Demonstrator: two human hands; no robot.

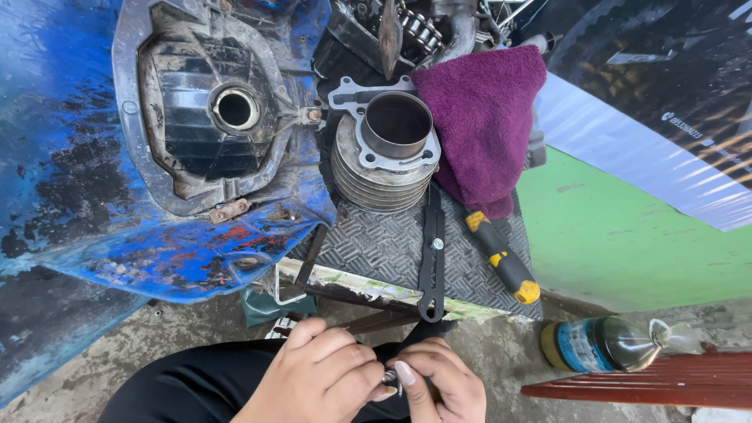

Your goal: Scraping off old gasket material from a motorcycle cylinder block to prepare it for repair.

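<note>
My left hand [317, 377] and my right hand [439, 385] meet at the bottom of the head view, over my dark-trousered lap. Together their fingertips pinch a small shiny metal part [390, 379], mostly hidden by the fingers. Ahead of them, on a grey checker-pattern mat [376, 247], stands a finned metal engine cylinder [385, 153] with its bore facing up. A flat black metal tool [432, 258] lies on the mat below the cylinder.
A purple cloth [482, 117] lies beside the cylinder. A yellow-and-black handled tool [503, 258] rests on the mat's right side. A worn blue vehicle body panel [86, 157] fills the left. A plastic bottle of dark liquid [603, 345] lies on the concrete floor beside red slats [650, 384].
</note>
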